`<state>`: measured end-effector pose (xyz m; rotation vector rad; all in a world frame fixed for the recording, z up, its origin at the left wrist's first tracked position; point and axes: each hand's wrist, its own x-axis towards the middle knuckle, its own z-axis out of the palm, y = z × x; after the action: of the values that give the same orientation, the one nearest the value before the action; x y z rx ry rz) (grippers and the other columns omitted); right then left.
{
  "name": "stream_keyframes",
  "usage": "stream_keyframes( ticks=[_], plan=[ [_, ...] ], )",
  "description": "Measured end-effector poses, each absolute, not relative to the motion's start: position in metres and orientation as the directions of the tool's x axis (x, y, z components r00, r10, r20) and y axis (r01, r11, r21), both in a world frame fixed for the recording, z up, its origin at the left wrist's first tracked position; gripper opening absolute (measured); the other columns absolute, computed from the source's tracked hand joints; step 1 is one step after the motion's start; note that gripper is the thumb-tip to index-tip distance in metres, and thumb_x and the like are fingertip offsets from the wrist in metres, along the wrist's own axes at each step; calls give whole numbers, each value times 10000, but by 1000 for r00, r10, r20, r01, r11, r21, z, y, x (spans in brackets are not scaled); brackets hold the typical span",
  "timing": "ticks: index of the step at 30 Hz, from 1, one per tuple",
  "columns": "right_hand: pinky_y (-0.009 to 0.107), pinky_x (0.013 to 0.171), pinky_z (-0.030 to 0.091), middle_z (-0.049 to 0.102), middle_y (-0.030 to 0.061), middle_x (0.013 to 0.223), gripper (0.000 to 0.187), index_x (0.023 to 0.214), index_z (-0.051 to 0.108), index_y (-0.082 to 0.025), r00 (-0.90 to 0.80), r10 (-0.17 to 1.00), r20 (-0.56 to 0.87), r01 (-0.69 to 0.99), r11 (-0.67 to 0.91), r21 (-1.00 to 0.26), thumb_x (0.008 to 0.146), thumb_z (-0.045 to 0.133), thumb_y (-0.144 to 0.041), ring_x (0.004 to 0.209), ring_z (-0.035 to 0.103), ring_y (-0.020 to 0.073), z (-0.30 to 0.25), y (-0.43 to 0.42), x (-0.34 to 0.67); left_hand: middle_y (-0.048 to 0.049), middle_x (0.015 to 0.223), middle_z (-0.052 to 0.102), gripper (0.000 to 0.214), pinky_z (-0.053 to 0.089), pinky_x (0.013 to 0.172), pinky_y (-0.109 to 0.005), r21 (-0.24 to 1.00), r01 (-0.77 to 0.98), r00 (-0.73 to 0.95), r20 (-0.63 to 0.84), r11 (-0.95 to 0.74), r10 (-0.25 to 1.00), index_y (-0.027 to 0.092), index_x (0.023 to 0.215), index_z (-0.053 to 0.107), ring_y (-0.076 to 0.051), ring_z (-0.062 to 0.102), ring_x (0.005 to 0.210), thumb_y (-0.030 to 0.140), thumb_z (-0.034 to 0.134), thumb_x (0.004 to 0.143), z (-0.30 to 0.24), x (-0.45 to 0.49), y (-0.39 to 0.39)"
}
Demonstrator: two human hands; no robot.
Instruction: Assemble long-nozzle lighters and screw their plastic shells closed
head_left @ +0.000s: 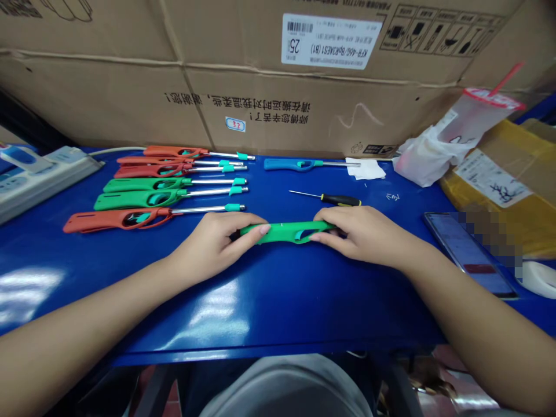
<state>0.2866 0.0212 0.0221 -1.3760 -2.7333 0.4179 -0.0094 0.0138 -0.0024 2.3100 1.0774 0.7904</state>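
Note:
Both hands hold a green long-necked lighter [282, 232] level above the blue table. My left hand [221, 238] is closed on its left end, thumb along the front. With thumb and fingers, my right hand [358, 234] grips the other end, beside the trigger opening with its turquoise trigger; no metal neck shows there. To the left lie an orange lighter [104, 220], a green lighter [130, 200] and several more in a row, with metal necks and turquoise pieces near their tips. Behind my hands are a blue lighter [282, 165] and a black-and-yellow screwdriver [341, 200].
A large cardboard box [260, 87] walls off the back. At left is a white power strip [47, 174]. On the right are a phone [469, 252], a bagged drink cup [471, 119], a yellow package [534, 174] and a white tissue [369, 169]. The table's front edge [278, 350] is near me.

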Motion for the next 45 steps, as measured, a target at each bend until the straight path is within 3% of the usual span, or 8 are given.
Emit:
stream_keyframes(
  ticks=[3, 7, 17, 22, 28, 35, 41, 45],
  plan=[
    [312, 681, 388, 777, 56, 986, 292, 1047, 684, -205, -629, 777, -24, 753, 601, -269, 1068, 523, -448, 837, 698, 228, 18, 23, 288, 1, 822, 792, 306, 520, 604, -203, 703, 499, 471, 271, -507, 840, 188, 1068, 802, -115, 678, 601, 445, 646, 1013, -3, -10, 15],
    [305, 674, 392, 778, 41, 891, 272, 982, 718, -210, -660, 751, 28, 703, 630, -331, 1043, 585, -439, 759, 688, 207, 15, 27, 293, -31, 1022, 823, 357, 581, 759, -234, 721, 466, 463, 296, -513, 835, 209, 1124, 806, -185, 765, 875, 486, 797, 900, -10, -11, 17],
    [280, 582, 352, 662, -13, 681, 315, 859, 742, -196, -639, 769, -14, 653, 533, -538, 932, 733, -502, 587, 555, 139, 12, 40, 305, -25, 1119, 822, 345, 596, 811, -263, 681, 459, 563, 273, -570, 780, 232, 1205, 781, -199, 769, 946, 445, 764, 934, -14, -15, 23],
    [298, 677, 439, 665, 26, 822, 367, 816, 687, -200, -635, 767, 98, 612, 576, -542, 983, 652, -525, 725, 598, 167, 9, 46, 306, -21, 1134, 807, 335, 580, 860, -267, 666, 460, 598, 257, -588, 759, 242, 1229, 753, -195, 759, 985, 444, 727, 962, -15, -14, 22],
    [482, 1011, 491, 681, 125, 1129, 176, 1028, 710, -223, -317, 885, 341, 826, 435, -359, 913, 702, -356, 1126, 620, 324, -4, 59, 319, 6, 935, 754, 440, 520, 646, -249, 674, 507, 590, 183, -537, 787, 257, 1338, 641, -161, 688, 742, 503, 689, 977, -20, -15, 20],
    [439, 835, 560, 749, 91, 986, 158, 971, 704, -214, -184, 940, 288, 847, 301, -438, 828, 717, -281, 878, 698, 281, -8, 69, 331, -20, 1166, 745, 386, 562, 839, -296, 639, 495, 626, 207, -589, 752, 270, 1302, 634, -200, 714, 980, 472, 690, 979, -20, -16, 20],
    [398, 789, 557, 756, 59, 938, 163, 964, 717, -230, 126, 781, 612, 753, 326, -572, 845, 717, -341, 864, 701, 247, 26, 71, 346, -61, 1211, 724, 378, 557, 959, -346, 558, 501, 653, 259, -662, 712, 247, 1345, 634, -227, 687, 1080, 395, 656, 997, -20, -14, 18],
    [372, 641, 499, 680, 23, 757, 105, 875, 722, -242, 226, 767, 600, 689, 309, -655, 821, 738, -331, 695, 620, 217, 33, 73, 357, -78, 1189, 719, 358, 564, 974, -369, 515, 510, 656, 286, -690, 698, 224, 1300, 681, -238, 681, 1081, 397, 645, 989, -16, -13, 18]
  ],
)
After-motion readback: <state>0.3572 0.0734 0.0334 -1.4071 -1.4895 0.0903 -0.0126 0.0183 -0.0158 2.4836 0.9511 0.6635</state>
